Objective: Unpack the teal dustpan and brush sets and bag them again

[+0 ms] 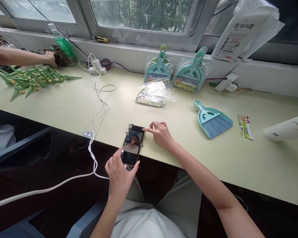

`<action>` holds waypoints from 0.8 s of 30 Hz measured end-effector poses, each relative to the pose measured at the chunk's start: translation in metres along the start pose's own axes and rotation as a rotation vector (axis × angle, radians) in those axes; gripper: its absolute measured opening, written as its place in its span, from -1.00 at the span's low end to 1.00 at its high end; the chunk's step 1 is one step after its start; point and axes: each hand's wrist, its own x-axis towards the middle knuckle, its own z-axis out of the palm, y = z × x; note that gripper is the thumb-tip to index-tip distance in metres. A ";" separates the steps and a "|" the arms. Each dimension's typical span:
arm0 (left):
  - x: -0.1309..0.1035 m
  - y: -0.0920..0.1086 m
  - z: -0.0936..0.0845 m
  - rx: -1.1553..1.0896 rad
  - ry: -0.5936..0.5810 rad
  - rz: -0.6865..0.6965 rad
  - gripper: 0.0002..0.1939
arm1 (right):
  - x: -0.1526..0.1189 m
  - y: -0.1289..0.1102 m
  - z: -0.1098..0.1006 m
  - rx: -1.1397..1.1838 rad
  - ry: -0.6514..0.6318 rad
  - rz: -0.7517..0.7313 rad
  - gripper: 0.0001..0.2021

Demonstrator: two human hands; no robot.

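Left hand [121,170] grips a dark phone [134,145].
Its lit screen [131,158] shows a portrait [132,145]; right hand [161,135], loosely open, points.

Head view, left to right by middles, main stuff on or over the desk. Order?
Green plant pile → left hand → phone → right hand → unwrapped teal dustpan-and-brush set → printed label card → white cylindrical container. Wrapped sets left out: they overlap.

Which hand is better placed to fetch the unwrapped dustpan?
Probably the right hand: it is nearer the dustpan and holds nothing, while the left hand holds the lower end of the phone.
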 end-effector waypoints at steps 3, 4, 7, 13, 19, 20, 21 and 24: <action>0.000 0.000 0.000 -0.010 -0.008 -0.006 -0.26 | 0.000 0.000 0.000 0.009 0.012 0.007 -0.35; -0.001 0.000 0.000 -0.014 -0.009 -0.008 -0.26 | 0.000 0.000 0.000 0.017 0.028 0.020 -0.34; 0.000 -0.001 0.000 -0.022 -0.004 -0.007 -0.24 | -0.001 0.004 -0.004 0.034 0.112 0.100 -0.32; 0.033 -0.015 0.005 -0.043 -0.004 0.020 -0.19 | -0.010 0.052 -0.032 -0.038 0.368 0.398 -0.34; 0.125 -0.057 0.023 -0.026 -0.112 -0.008 -0.20 | -0.069 0.145 -0.078 -0.214 0.616 0.809 -0.37; 0.143 -0.063 0.026 -0.011 -0.135 -0.014 -0.20 | -0.083 0.158 -0.085 -0.238 0.648 0.875 -0.37; 0.160 -0.067 0.030 0.002 -0.141 -0.024 -0.19 | -0.096 0.170 -0.091 -0.260 0.672 0.941 -0.39; 0.201 -0.062 0.041 0.006 -0.144 0.049 -0.09 | -0.125 0.196 -0.102 -0.306 0.725 1.132 -0.51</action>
